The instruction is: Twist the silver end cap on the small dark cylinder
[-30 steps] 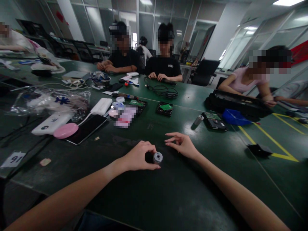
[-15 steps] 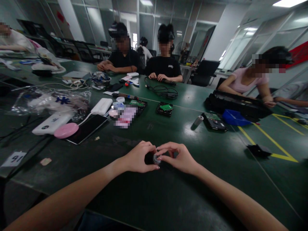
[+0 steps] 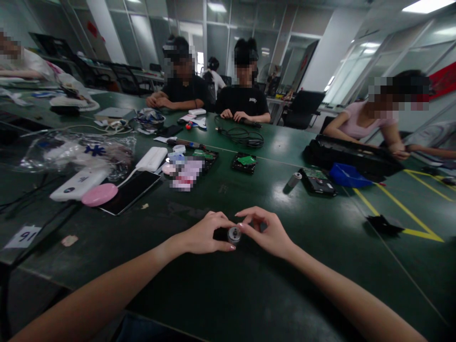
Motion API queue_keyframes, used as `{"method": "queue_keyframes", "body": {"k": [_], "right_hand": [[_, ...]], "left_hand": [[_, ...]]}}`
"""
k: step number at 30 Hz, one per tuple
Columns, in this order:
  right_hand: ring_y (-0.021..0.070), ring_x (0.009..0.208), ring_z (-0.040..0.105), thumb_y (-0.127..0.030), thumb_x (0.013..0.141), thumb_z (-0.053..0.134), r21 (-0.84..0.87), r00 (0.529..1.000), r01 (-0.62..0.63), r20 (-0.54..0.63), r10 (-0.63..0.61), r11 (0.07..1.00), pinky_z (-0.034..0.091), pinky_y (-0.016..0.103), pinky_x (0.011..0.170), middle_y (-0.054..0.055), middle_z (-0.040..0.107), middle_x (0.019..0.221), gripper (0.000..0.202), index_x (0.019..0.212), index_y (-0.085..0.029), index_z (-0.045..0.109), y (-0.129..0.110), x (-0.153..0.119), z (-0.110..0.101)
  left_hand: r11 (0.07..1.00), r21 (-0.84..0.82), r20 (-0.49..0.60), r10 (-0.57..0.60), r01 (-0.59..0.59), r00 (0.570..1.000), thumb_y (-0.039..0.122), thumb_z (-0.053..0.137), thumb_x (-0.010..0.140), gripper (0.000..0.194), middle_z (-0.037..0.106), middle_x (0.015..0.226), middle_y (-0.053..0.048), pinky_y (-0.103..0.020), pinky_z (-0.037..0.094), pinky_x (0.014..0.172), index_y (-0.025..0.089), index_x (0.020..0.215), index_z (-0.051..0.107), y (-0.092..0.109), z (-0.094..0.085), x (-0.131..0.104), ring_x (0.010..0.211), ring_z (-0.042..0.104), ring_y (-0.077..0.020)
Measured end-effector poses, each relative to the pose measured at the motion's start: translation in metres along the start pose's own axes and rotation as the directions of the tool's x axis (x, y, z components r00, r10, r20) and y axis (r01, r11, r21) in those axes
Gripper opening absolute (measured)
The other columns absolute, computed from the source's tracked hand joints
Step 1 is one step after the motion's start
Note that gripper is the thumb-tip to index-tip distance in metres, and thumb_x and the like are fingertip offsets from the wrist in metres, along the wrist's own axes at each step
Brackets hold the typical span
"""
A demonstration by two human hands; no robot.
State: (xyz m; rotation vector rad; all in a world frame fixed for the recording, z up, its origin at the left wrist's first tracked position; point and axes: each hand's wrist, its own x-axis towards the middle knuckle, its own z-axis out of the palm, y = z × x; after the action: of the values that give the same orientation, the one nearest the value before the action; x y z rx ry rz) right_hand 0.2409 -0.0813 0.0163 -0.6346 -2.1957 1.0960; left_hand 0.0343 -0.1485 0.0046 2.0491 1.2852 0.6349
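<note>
Near the table's front edge a small silvery cylinder (image 3: 234, 234) stands upright, its round top facing me. From its left side my left hand (image 3: 210, 232) holds it between thumb and index finger. My right hand (image 3: 265, 231) is at its right, thumb tip at the upper rim and the other fingers curved above, apart from the thumb; whether the thumb touches the rim is hard to tell. A second silvery cylinder (image 3: 292, 183) stands farther back on the right, beside a black drive with a green board (image 3: 318, 182). Another small drive (image 3: 244, 162) lies straight ahead.
On the left of the green table (image 3: 199, 294) lie a phone (image 3: 130, 192), a pink disc (image 3: 99, 194), a white power bank (image 3: 79, 183) and a plastic bag (image 3: 71, 149). A black casing (image 3: 352, 154) and blue piece (image 3: 347, 175) lie right. Several people sit around the table.
The fingers of my right hand have lifted off the cylinder's top, which now shows more fully. My left hand stays around the cylinder. The view has shifted slightly.
</note>
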Motion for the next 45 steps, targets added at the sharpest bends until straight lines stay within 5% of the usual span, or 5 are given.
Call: {"method": "queue_keyframes", "body": {"k": [10,20,32,41,45], "right_hand": [[0.0087,0.054,0.052,-0.029,0.083,0.070,0.051,0.988,0.055,0.139,-0.061,0.997,0.042,0.022,0.048,0.004,0.072,0.102,0.020,0.102,-0.023,0.071,-0.001,-0.003,0.004],[0.0097,0.051,0.052,-0.036,0.081,0.072,0.012,0.995,-0.029,-0.098,0.030,1.000,0.039,0.023,0.045,0.007,0.075,0.093,0.020,0.089,-0.018,0.070,0.030,0.015,-0.020],[0.0066,0.044,0.048,-0.034,0.075,0.077,-0.085,0.986,-0.103,0.120,0.113,0.991,0.036,0.020,0.041,0.006,0.076,0.090,0.028,0.097,-0.017,0.073,0.071,0.019,-0.033],[0.0081,0.046,0.052,-0.033,0.074,0.079,0.086,0.996,-0.080,-0.036,0.084,0.993,0.037,0.020,0.041,0.007,0.076,0.089,0.024,0.088,-0.016,0.070,0.031,0.017,-0.021],[0.0078,0.047,0.051,-0.029,0.073,0.080,0.196,0.999,-0.046,0.013,0.044,0.980,0.038,0.020,0.041,0.005,0.075,0.086,0.019,0.086,-0.018,0.072,0.004,0.008,-0.009]], "left_hand": [[1.000,-0.004,-0.034,-0.030,0.030,0.999,0.038,0.078,0.075,0.037,0.059,0.103,-0.004,-0.039,0.042,0.090,0.024,0.107,0.065,-0.002,0.003,-0.001,0.100,0.054,-0.0254],[0.988,0.119,-0.069,0.111,-0.102,0.991,0.029,0.074,0.074,0.036,0.067,0.103,-0.001,-0.038,0.039,0.091,0.027,0.109,0.064,0.006,0.003,-0.001,0.098,0.057,-0.0232],[0.984,0.146,-0.076,0.115,-0.103,0.991,0.028,0.074,0.072,0.038,0.067,0.099,0.000,-0.037,0.038,0.089,0.028,0.109,0.065,0.007,0.003,-0.001,0.095,0.057,-0.0218],[0.982,0.161,-0.088,0.118,-0.103,0.989,0.031,0.074,0.073,0.037,0.066,0.098,-0.001,-0.036,0.040,0.089,0.026,0.109,0.066,0.005,0.004,-0.001,0.094,0.057,-0.0221],[0.979,0.171,-0.100,0.129,-0.111,0.986,0.033,0.074,0.073,0.032,0.065,0.097,-0.003,-0.036,0.040,0.088,0.022,0.103,0.067,0.003,0.005,-0.001,0.094,0.057,-0.0224]]}}
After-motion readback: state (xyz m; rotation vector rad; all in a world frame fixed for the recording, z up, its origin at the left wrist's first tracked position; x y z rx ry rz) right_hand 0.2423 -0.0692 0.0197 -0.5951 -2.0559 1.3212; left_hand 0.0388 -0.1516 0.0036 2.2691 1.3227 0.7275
